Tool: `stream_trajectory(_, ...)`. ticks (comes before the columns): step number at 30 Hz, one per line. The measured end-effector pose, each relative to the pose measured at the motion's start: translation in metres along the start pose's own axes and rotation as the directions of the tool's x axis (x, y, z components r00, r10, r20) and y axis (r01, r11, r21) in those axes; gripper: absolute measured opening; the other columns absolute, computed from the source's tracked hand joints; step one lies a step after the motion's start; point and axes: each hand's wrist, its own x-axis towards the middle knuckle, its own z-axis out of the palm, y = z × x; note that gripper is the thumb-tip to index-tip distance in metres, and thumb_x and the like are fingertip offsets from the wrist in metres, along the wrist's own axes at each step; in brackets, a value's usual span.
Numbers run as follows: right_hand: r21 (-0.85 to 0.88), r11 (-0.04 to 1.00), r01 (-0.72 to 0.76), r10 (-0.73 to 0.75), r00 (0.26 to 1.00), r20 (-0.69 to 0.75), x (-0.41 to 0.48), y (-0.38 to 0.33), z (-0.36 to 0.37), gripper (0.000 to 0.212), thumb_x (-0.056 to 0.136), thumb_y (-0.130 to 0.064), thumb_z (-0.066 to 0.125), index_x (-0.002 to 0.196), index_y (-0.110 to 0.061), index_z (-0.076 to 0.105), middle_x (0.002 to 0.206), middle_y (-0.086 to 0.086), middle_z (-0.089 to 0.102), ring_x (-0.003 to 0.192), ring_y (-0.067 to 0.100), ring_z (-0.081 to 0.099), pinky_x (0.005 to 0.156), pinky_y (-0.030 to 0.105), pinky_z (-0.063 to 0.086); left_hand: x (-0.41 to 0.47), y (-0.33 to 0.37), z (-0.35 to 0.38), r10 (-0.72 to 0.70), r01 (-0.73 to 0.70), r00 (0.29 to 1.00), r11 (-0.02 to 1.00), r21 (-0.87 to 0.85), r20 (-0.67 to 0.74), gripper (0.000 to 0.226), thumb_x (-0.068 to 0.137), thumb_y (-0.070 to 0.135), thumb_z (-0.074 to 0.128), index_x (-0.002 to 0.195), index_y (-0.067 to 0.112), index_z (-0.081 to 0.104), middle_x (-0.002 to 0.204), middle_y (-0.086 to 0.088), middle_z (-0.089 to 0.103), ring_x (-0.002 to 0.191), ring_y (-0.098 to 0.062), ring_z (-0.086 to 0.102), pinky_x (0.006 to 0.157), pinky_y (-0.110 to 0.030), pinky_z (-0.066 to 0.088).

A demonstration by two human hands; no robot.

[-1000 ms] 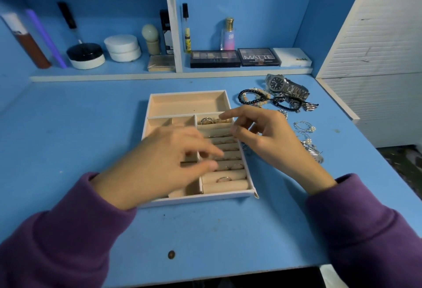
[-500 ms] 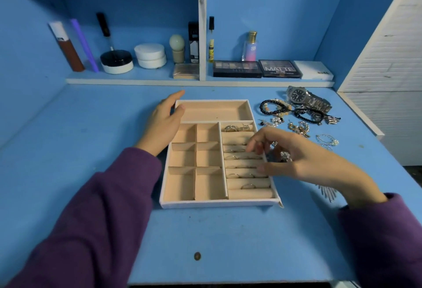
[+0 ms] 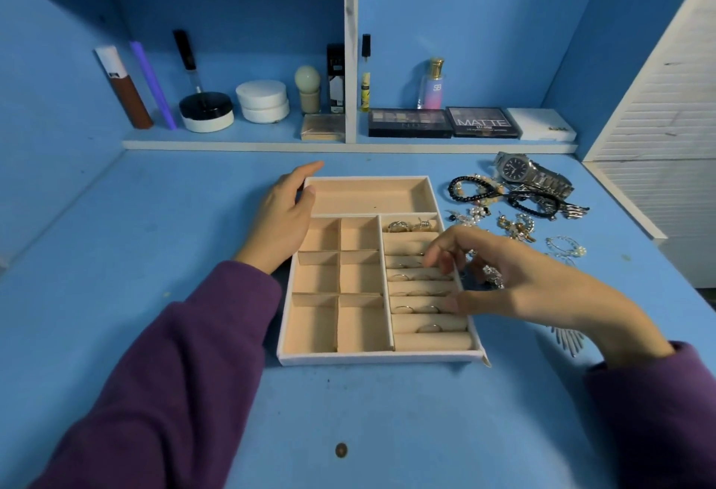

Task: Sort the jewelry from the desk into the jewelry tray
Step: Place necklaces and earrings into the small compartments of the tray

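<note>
A: What differs from a second ago?

B: The right hand [image 3: 519, 291] has sunk to the ring rolls at the right edge of the jewelry tray [image 3: 379, 357], fingers [image 3: 445, 252] loosely curled. I cannot tell whether they pinch anything. A silver piece [image 3: 493, 276] glints beneath the palm. The left hand [image 3: 279, 217] has left the tray's middle and lies at its far left corner, fingers straight, thumb on the rim. I'd say it's bracing the tray for the next ring.

A: And the tray?

B: Pale and velvety, flat on the bench [image 3: 348, 411]. Rings [image 3: 428, 327] sit in several rolls; the square cells and the long far cell hold nothing. Beyond, bead bracelets [image 3: 470, 188] and a watch [image 3: 515, 167] lie unsorted.
</note>
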Motion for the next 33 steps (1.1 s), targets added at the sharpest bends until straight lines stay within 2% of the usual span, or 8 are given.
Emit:
stream_trajectory(6, 0.035, 0.999, 0.008, -0.008, 1.0, -0.003, 0.002, 0.002, -0.001, 0.028, 0.071, -0.029, 0.072, 0.096, -0.031, 0.059, 0.089, -0.004, 0.056, 0.081, 0.013, 0.05, 0.069, 0.021, 0.04, 0.001, -0.002, 0.002, -0.001, 0.001, 1.0, 1.0, 0.0, -0.013, 0.039, 0.097, 0.011, 0.035, 0.133, 0.024, 0.044, 0.136, 0.002, 0.045, 0.117, -0.003, 0.038, 0.096, -0.017, 0.027)
stream_trajectory(10, 0.168, 0.985, 0.034, 0.014, 0.96, -0.28, 0.011, 0.005, 0.003, 0.017, 0.076, -0.03, 0.063, 0.092, -0.027, 0.062, 0.077, -0.006, 0.053, 0.068, 0.011, 0.047, 0.061, 0.023, 0.038, 0.002, -0.002, 0.003, 0.004, -0.005, 0.999, 1.0, -0.017, -0.039, 0.042, 0.095, 0.004, 0.033, 0.131, 0.022, 0.044, 0.136, 0.0, 0.046, 0.125, -0.01, 0.039, 0.099, -0.018, 0.028)
stream_trajectory(14, -0.25, 0.968, 0.001, -0.12, 0.879, -0.462, 0.018, 0.015, 0.011, 0.014, 0.08, -0.03, 0.058, 0.093, -0.031, 0.061, 0.088, -0.01, 0.058, 0.081, 0.008, 0.048, 0.068, 0.012, 0.035, 0.003, -0.002, 0.004, 0.005, -0.005, 0.998, 1.0, -0.008, -0.056, 0.042, 0.094, 0.0, 0.034, 0.128, 0.021, 0.046, 0.133, -0.002, 0.048, 0.125, -0.014, 0.041, 0.099, -0.021, 0.03)
stream_trajectory(17, -0.354, 0.935, 0.023, -0.205, 0.849, -0.487, 0.019, 0.014, 0.015, 0.015, 0.082, -0.03, 0.058, 0.095, -0.026, 0.062, 0.088, -0.009, 0.059, 0.085, 0.003, 0.045, 0.072, 0.008, 0.031, 0.003, -0.003, 0.003, -0.009, 0.01, 0.997, 1.0, 0.011, -0.076, 0.044, 0.091, -0.002, 0.035, 0.125, 0.022, 0.048, 0.13, -0.004, 0.051, 0.12, -0.016, 0.045, 0.097, -0.025, 0.034)
stream_trajectory(20, -0.38, 0.921, 0.088, -0.265, 0.856, -0.443, 0.021, 0.004, 0.02, 0.022, 0.082, -0.041, 0.055, 0.095, -0.025, 0.063, 0.088, -0.01, 0.06, 0.088, 0.005, 0.045, 0.075, 0.012, 0.032, 0.001, -0.002, 0.002, -0.004, 0.005, 0.997, 1.0, 0.024, -0.071, 0.044, 0.091, 0.0, 0.035, 0.125, 0.023, 0.049, 0.13, 0.0, 0.051, 0.113, -0.007, 0.044, 0.091, -0.02, 0.033)
stream_trajectory(24, -0.488, 0.846, 0.216, -0.359, 0.906, -0.223, 0.033, -0.019, 0.039, 0.027, 0.082, -0.042, 0.059, 0.102, -0.025, 0.064, 0.094, -0.012, 0.059, 0.089, 0.015, 0.047, 0.082, 0.024, 0.038, 0.0, -0.001, 0.002, -0.001, 0.003, 0.997, 1.0, 0.02, -0.078, 0.042, 0.092, 0.0, 0.036, 0.125, 0.022, 0.049, 0.131, 0.002, 0.051, 0.113, -0.004, 0.042, 0.089, -0.015, 0.03)
stream_trajectory(28, -0.59, 0.744, 0.312, -0.429, 0.901, -0.065, 0.047, -0.038, 0.062, 0.02, 0.078, -0.031, 0.065, 0.095, -0.022, 0.07, 0.085, -0.001, 0.059, 0.083, 0.019, 0.048, 0.074, 0.028, 0.042, 0.001, -0.003, 0.003, 0.004, -0.003, 0.997, 1.0, 0.015, -0.078, 0.043, 0.092, -0.001, 0.036, 0.125, 0.021, 0.05, 0.13, -0.001, 0.052, 0.119, -0.011, 0.045, 0.091, -0.015, 0.031)
stream_trajectory(33, -0.689, 0.644, 0.331, -0.436, 0.9, 0.024, 0.057, -0.045, 0.074, 0.008, 0.073, -0.023, 0.065, 0.081, -0.024, 0.068, 0.076, -0.005, 0.06, 0.076, 0.014, 0.045, 0.064, 0.026, 0.038, 0.001, -0.002, 0.004, 0.009, -0.008, 0.997, 1.0, 0.022, -0.075, 0.042, 0.092, 0.0, 0.036, 0.125, 0.021, 0.05, 0.13, -0.001, 0.052, 0.118, -0.012, 0.045, 0.093, -0.019, 0.033)
